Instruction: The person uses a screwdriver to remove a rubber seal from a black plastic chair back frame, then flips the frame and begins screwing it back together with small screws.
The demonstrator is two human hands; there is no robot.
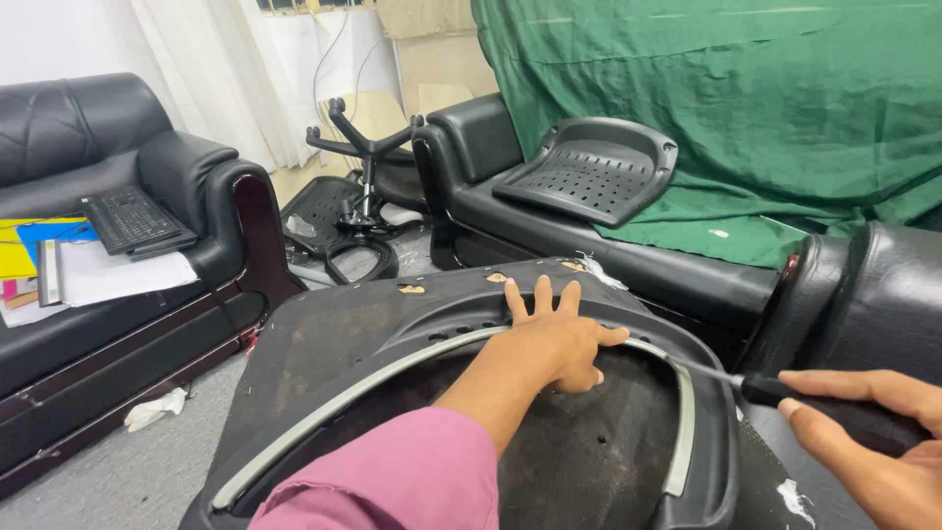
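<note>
Pink-mauve sleeve [392,481] on 1 forearm — both hands bare.

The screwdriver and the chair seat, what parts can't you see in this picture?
- Screwdriver tip: head view, too thin to tell just where it meets the grey strip.
- Screwdriver handle: wrapped by the right hand, and the hand is cut off by the picture's right edge.
- Chair seat lower part: cut off by the bottom edge and covered by the pink sleeve.
- Seat under the left hand: hidden by the palm.
</note>
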